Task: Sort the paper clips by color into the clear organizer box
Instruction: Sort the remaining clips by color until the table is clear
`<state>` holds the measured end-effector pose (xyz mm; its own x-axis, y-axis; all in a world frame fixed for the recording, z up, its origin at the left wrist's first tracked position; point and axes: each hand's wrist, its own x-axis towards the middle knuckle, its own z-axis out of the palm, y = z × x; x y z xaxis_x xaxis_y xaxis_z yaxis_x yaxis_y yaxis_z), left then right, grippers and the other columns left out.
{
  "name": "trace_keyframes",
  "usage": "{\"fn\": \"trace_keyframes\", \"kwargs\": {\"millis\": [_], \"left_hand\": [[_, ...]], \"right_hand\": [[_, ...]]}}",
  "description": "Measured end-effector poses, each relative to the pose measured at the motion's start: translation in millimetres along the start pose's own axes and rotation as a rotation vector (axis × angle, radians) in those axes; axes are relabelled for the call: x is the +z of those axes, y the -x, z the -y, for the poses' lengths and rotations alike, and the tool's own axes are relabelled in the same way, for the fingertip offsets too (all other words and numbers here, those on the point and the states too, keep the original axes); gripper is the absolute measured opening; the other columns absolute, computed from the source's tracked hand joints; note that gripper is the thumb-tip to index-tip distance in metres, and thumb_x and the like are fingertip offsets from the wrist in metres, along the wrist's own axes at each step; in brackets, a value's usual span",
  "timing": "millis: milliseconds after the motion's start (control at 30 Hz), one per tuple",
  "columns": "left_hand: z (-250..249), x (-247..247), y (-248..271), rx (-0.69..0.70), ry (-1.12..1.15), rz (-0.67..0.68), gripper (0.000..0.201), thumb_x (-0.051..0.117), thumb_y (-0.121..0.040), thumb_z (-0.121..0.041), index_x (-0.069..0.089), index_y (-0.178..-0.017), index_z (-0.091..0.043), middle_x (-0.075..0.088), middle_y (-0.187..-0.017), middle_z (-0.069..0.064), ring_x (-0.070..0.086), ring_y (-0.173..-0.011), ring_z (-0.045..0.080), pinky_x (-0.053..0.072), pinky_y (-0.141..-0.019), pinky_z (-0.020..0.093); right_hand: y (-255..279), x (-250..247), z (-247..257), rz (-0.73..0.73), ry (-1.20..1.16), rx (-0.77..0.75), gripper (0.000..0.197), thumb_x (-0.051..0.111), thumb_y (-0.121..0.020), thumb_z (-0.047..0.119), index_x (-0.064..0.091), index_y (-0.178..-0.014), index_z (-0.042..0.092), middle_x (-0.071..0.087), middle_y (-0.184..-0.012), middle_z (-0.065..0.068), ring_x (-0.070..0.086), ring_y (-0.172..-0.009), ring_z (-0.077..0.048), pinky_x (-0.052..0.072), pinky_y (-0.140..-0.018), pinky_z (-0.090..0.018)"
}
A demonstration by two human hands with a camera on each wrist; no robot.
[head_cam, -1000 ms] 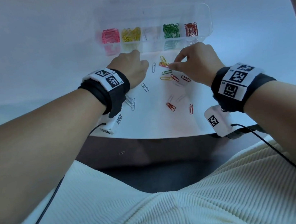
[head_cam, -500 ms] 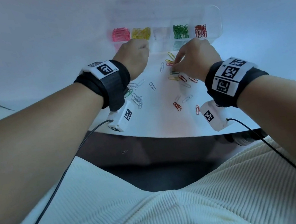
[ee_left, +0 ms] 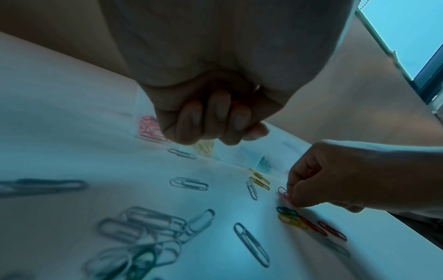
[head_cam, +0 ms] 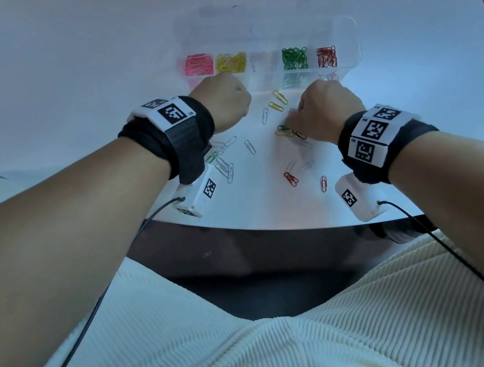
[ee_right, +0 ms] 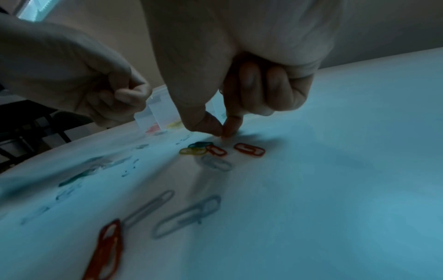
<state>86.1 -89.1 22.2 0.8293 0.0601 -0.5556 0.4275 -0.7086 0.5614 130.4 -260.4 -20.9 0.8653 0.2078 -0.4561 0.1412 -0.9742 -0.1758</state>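
Pinching a pink clip [ee_left: 284, 195] off the table [head_cam: 97, 79], the right hand [head_cam: 325, 109] is readying it for the box [head_cam: 349, 46], while the left hand [head_cam: 224, 102] is curling around a red clip [ee_left: 234, 103] beside it.

Cool bluish light washes my worktop [head_cam: 95, 64] to pale glare in the head view, whose edges bow outward. Both wrist views are dim and grainy, with my hands [ee_left: 208, 113] in dark silhouette, clips nearest the lens smeared and soft shadows under my fingertips [ee_right: 227, 130].
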Motion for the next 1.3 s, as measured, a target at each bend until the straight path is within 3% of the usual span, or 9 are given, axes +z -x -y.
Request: {"fn": "trace_keyframes", "kwargs": {"millis": [233,400,533,633,733,867,1067,1167,1300], "left_hand": [[1.2,-19.7,3.4,-0.020,-0.052,-0.052,0.022,0.041,-0.091,-0.003,0.058,-0.086,-0.017,0.046,-0.072,0.000,0.036,-0.054,0.010,0.027,-0.038,0.014],[6.3,-43.1,11.5,-0.021,0.116,-0.200,0.035,0.039,-0.093,-0.005,0.069,-0.083,-0.017,0.066,-0.103,0.001,0.060,-0.087,0.013,0.040,-0.064,0.021],[11.5,-71.4,15.6,0.003,0.226,-0.221,0.038,0.039,-0.091,0.004,0.070,-0.104,-0.013,0.068,-0.082,-0.003,0.056,-0.066,0.006,0.046,-0.065,0.019],[21.6,-91.2,16.2,0.037,0.298,-0.328,0.041,0.037,-0.090,0.007,0.067,-0.109,-0.012,0.069,-0.088,0.001,0.061,-0.075,0.013,0.054,-0.078,0.027],[34.6,-94.2,13.7,0.026,0.431,-0.318,0.036,0.037,-0.092,0.009,0.066,-0.107,-0.006,0.069,-0.094,0.012,0.063,-0.075,0.018,0.057,-0.082,0.028],[35.2,-96.6,3.8,0.007,0.522,-0.237,0.031,0.038,-0.094,0.010,0.064,-0.109,0.000,0.066,-0.094,0.016,0.063,-0.071,0.017,0.058,-0.076,0.024],[28.3,-94.7,-6.1,-0.116,0.647,-0.173,0.023,0.043,-0.093,0.006,0.060,-0.108,0.007,0.066,-0.089,0.016,0.062,-0.065,0.020,0.058,-0.074,0.030],[28.9,-93.0,-18.0,-0.116,0.703,-0.223,0.021,0.045,-0.091,0.004,0.063,-0.101,0.005,0.068,-0.100,0.018,0.065,-0.079,0.027,0.057,-0.085,0.037],[35.2,-90.2,-30.4,-0.142,0.759,-0.264,0.012,0.051,-0.088,0.002,0.062,-0.089,-0.003,0.065,-0.109,0.018,0.066,-0.098,0.029,0.052,-0.093,0.037]], "right_hand": [[6.9,-34.5,7.6,0.248,-0.274,-0.013,0.027,0.036,-0.089,0.010,0.034,-0.063,0.014,0.036,-0.063,-0.004,0.033,-0.064,-0.022,0.027,-0.048,-0.031],[23.1,-50.3,22.3,0.299,-0.875,0.011,0.042,0.041,-0.091,0.017,0.028,-0.051,0.025,0.022,-0.048,0.007,0.015,-0.044,-0.015,0.016,-0.041,-0.020],[30.0,-64.3,48.2,0.329,-1.136,-0.003,0.041,0.045,-0.095,0.020,0.028,-0.058,0.023,0.024,-0.052,0.003,0.014,-0.044,-0.014,0.013,-0.041,-0.023],[28.7,-68.5,74.1,0.361,-1.277,0.044,0.027,0.043,-0.095,0.015,0.048,-0.068,0.014,0.043,-0.056,-0.002,0.027,-0.041,-0.013,0.023,-0.038,-0.022],[21.8,-65.6,99.0,0.325,-1.363,0.122,0.019,0.041,-0.093,0.004,0.059,-0.087,0.005,0.050,-0.062,-0.005,0.041,-0.048,-0.015,0.035,-0.045,-0.023],[9.7,-62.3,122.6,0.345,-1.418,0.207,0.005,0.046,-0.094,0.011,0.049,-0.092,0.008,0.047,-0.076,-0.009,0.048,-0.057,-0.018,0.045,-0.053,-0.024],[-6.2,-65.8,144.7,0.316,-1.557,0.302,0.050,0.054,-0.098,0.034,0.047,-0.125,-0.008,0.057,-0.107,-0.020,0.066,-0.092,-0.029,0.059,-0.082,-0.034],[-8.5,-66.7,150.4,0.411,-1.580,0.337,0.073,0.051,-0.097,0.047,0.033,-0.138,-0.011,0.052,-0.113,-0.030,0.064,-0.096,-0.033,0.057,-0.081,-0.033],[-8.4,-69.5,143.1,0.402,-1.573,0.303,0.085,0.047,-0.096,0.054,0.024,-0.146,-0.011,0.036,-0.145,-0.032,0.046,-0.130,-0.038,0.041,-0.109,-0.038]]}}
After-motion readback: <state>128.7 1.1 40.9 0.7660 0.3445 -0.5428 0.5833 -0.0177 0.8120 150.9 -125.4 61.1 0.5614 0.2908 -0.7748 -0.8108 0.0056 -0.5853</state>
